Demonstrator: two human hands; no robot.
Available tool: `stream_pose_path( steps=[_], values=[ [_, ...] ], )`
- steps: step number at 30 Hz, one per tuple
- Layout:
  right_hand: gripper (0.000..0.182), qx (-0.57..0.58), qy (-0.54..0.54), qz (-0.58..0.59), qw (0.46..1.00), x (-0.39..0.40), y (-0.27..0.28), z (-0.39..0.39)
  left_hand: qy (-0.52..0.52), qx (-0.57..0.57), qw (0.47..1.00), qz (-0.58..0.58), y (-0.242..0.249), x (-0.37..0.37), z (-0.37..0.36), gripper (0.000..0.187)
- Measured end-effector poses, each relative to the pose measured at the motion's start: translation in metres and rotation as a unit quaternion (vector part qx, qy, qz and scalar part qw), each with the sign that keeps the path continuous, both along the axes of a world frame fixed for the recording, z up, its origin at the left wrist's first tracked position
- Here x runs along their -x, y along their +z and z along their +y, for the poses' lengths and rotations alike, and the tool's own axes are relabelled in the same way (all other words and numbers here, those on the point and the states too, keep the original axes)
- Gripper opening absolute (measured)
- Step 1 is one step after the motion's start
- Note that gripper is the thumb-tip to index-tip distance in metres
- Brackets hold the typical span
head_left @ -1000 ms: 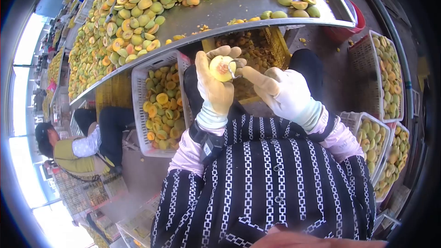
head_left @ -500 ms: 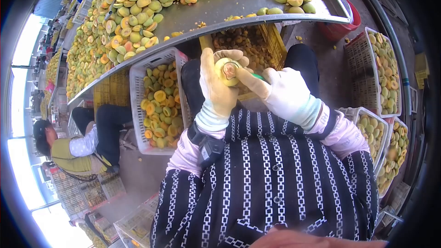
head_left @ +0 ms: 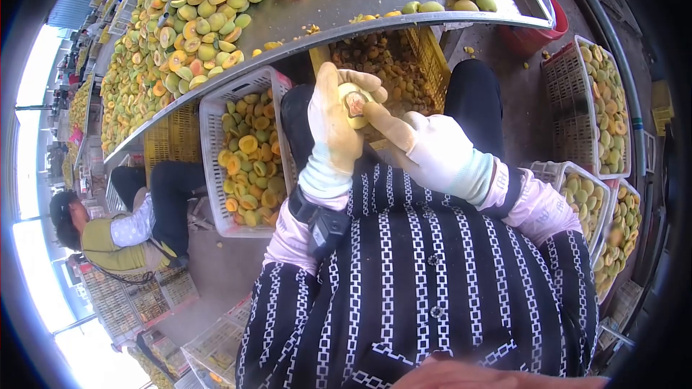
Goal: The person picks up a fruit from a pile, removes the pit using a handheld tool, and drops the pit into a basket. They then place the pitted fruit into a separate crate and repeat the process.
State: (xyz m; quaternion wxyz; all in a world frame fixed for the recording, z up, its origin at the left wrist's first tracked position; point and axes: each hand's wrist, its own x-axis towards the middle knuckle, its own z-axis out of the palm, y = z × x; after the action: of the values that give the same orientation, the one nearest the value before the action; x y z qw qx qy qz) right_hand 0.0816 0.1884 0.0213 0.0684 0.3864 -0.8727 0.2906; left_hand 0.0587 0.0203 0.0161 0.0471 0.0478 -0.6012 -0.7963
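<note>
A halved yellow-green peach (head_left: pixel 355 103) sits cupped in my gloved left hand (head_left: pixel 333 119), cut face up with a reddish-brown centre. The fingers of that hand curl around it. My gloved right hand (head_left: pixel 425 145) is closed, with its index finger reaching onto the cut face. A green tool handle showed in this hand a moment ago; the hand hides it now. Below the hands stands a yellow crate (head_left: pixel 432 72) holding brown, wet-looking fruit scraps. To the left, a white crate (head_left: pixel 209 151) contains peach halves with hollowed centres.
A metal table (head_left: pixel 324 9) heaped with peach halves (head_left: pixel 209 11) spans the front. A red bucket (head_left: pixel 530 36) stands by its right end. White crates of fruit (head_left: pixel 605 112) line the right side. Another person (head_left: pixel 119 234) sits at the left.
My right hand has tilted and its finger lies further over the peach half; the green handle has gone out of sight. My left hand has shifted slightly up and left with the fruit.
</note>
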Motion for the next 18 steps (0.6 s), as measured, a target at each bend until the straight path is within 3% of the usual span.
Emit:
stream_pose_path(
  steps=[4,7,10,11,14,15,18],
  values=[
    [0.073,-0.012,0.015,-0.013,1.000,0.001,0.000,0.002,-0.052,0.001,0.993,-0.107,0.013,0.002,-0.004,0.057],
    [0.071,-0.041,0.006,-0.017,0.999,0.001,0.000,0.000,-0.021,0.050,0.997,-0.059,0.013,0.001,0.001,0.056],
    [0.069,0.021,0.006,-0.050,0.999,0.000,-0.003,-0.005,0.042,0.052,0.998,0.012,-0.001,0.004,0.003,0.054],
    [0.068,0.042,0.011,-0.076,0.996,0.001,-0.003,-0.006,0.051,0.018,0.998,-0.016,-0.003,0.003,0.004,0.053],
    [0.067,0.095,0.019,-0.154,0.983,0.000,-0.004,-0.008,-0.006,-0.040,0.998,-0.052,-0.004,0.005,0.000,0.053],
    [0.067,0.126,0.021,-0.204,0.971,0.000,-0.003,-0.008,-0.027,0.005,0.995,-0.092,-0.001,0.005,-0.004,0.054],
    [0.065,0.174,0.025,-0.266,0.948,0.004,-0.010,-0.009,-0.029,0.050,0.996,-0.066,-0.007,0.012,-0.006,0.054]
  ],
)
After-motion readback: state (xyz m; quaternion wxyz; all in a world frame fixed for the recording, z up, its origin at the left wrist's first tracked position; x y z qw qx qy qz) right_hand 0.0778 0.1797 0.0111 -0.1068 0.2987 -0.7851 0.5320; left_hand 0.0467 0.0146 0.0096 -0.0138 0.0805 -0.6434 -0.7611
